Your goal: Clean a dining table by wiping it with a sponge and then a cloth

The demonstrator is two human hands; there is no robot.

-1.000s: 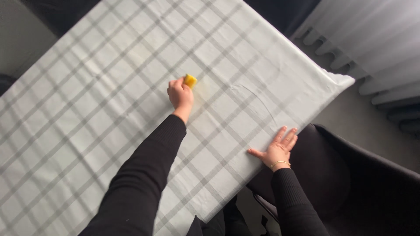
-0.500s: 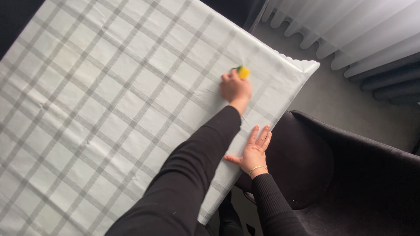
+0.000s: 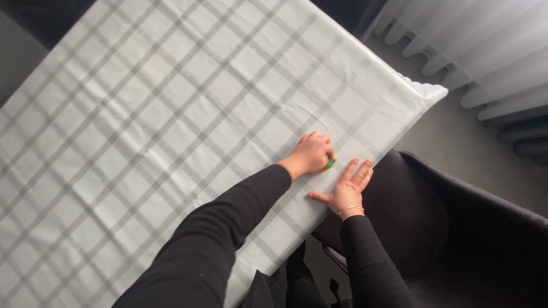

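The left hand (image 3: 313, 154) has its fingers (image 3: 323, 144) curled shut around a small sponge (image 3: 329, 165), yellow with a green face, of which only a corner shows from under the palm; it is pressed against the table (image 3: 171, 114) close to the near right edge. Just beside it, the right hand (image 3: 347, 187) lies flat and open, fingers (image 3: 361, 171) spread and straight, holding nothing, its palm resting on the cloth where the edge folds down; a thin gold bracelet (image 3: 349, 210) circles the wrist. Both arms are in black ribbed sleeves (image 3: 240, 222). The table is covered by a smooth, pale tablecloth (image 3: 142, 148) crossed by a grey check of wide squares, with faint creases and a slight curved mark just beyond the sponge. The cloth hangs over the side, its far right corner (image 3: 425, 91) rounded and a little puckered. To the left of the hands the cloth runs wide and bare; to the right, room is tight, since a dark upholstered chair (image 3: 445, 228) with a matt, curved back stands right against the edge. Beyond it is grey floor (image 3: 456, 142) and pale, softly pleated curtains (image 3: 485, 51).
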